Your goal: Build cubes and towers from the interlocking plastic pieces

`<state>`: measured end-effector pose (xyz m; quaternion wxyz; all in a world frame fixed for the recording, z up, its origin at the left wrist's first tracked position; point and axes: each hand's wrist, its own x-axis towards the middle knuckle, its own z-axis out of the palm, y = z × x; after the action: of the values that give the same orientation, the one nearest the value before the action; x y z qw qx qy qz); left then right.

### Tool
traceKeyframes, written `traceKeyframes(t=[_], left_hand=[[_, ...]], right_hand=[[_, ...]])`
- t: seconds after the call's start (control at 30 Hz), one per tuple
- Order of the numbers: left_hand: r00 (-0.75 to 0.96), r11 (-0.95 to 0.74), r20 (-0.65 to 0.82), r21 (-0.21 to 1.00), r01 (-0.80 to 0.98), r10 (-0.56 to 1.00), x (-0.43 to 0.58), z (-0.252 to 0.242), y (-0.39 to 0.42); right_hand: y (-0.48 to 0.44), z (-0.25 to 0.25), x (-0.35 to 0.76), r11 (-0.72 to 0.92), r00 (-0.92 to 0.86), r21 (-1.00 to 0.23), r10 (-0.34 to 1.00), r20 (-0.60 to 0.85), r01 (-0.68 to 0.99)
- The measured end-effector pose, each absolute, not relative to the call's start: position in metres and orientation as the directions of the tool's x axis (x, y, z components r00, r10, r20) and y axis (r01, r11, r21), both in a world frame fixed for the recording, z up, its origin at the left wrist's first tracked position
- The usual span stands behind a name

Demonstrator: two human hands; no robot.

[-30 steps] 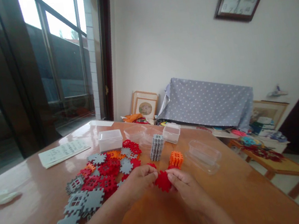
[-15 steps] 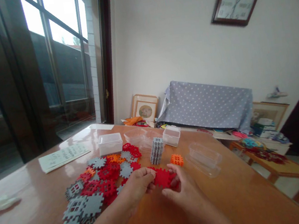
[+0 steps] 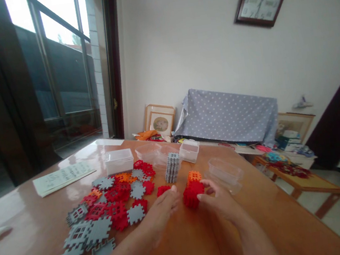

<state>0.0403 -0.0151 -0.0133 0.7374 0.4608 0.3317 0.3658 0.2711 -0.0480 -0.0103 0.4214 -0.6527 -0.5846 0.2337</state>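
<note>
My right hand (image 3: 219,198) holds a red block of toothed interlocking tiles (image 3: 193,194) between thumb and fingers, low over the table. Directly behind it, an orange block (image 3: 194,177) is partly covered. To the left, my left hand (image 3: 165,207) has its fingers stretched out with nothing seen in them. Just beyond its knuckles lies a red tile (image 3: 163,190), partly hidden by the hand. A tall grey stack of tiles (image 3: 172,167) stands behind both hands. Loose grey, red and orange tiles (image 3: 112,192) spread over the table left of my left hand.
At the back of the wooden table (image 3: 205,245) are a lidded clear box (image 3: 119,161), an open clear box (image 3: 189,151) and clear trays (image 3: 150,152). Another clear tray (image 3: 226,172) lies at right, and a written paper (image 3: 63,178) at left.
My left hand has come off the red piece both hands were holding. In my right hand the red piece has turned and now shows as a thick block, in front of the orange one.
</note>
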Motion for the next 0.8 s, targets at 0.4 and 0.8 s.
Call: traceKeyframes(t=[0.4, 0.8], left_hand=[[0.655, 0.273, -0.035, 0.924, -0.267, 0.755, 0.062, 0.000, -0.027], [0.698, 0.317, -0.059, 0.916, -0.247, 0.714, 0.063, -0.004, -0.033]], right_hand=[[-0.039, -0.027, 0.273, 0.051, 0.155, -0.853, 0.976, 0.153, 0.520], [-0.040, -0.026, 0.276, -0.007, 0.287, -0.957, 0.955, 0.080, 0.290]])
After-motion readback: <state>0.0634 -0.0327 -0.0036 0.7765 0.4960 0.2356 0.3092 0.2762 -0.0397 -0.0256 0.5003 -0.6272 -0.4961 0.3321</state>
